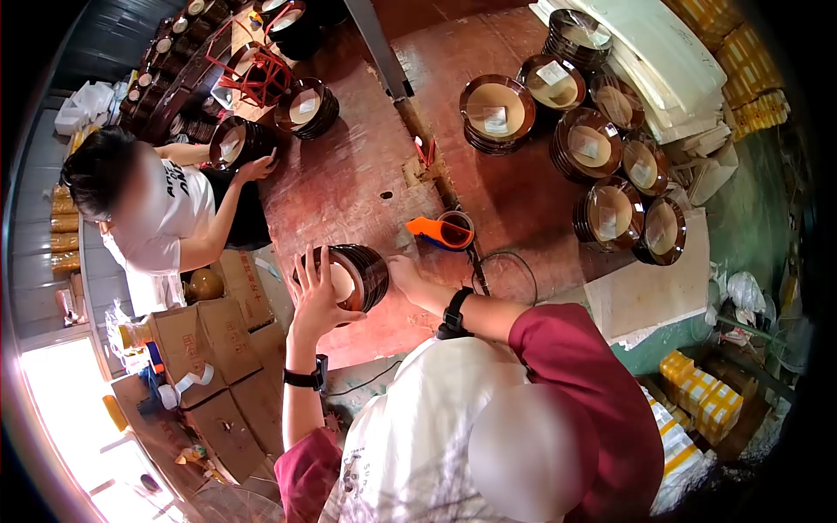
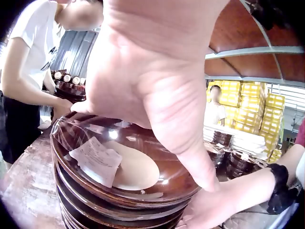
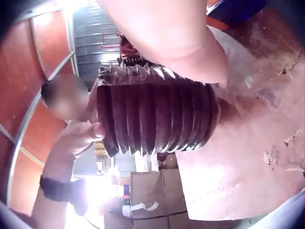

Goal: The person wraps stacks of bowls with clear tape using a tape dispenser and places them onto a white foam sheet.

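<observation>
A stack of several dark brown, glossy bowls (image 1: pixel 370 272) with pale centres stands on the red worktable, wrapped in clear film. Inside the top bowl (image 2: pixel 126 167) lies a white printed slip (image 2: pixel 97 161). My left hand (image 1: pixel 316 295) rests across the top bowl, its fingers straight and spread over the rim, the thumb at the near edge. Low on the right side of the stack is my right hand (image 1: pixel 408 281); in the right wrist view it lies along the bottom bowls, most of its fingers hidden.
An orange tape dispenser (image 1: pixel 429 234) lies just beyond my right hand. Similar bowl stacks (image 1: pixel 497 113) fill the table's far right. At the left, another person (image 1: pixel 174 209) holds a bowl stack (image 1: pixel 240 144). Cardboard boxes (image 1: pixel 214 340) stand left of the table.
</observation>
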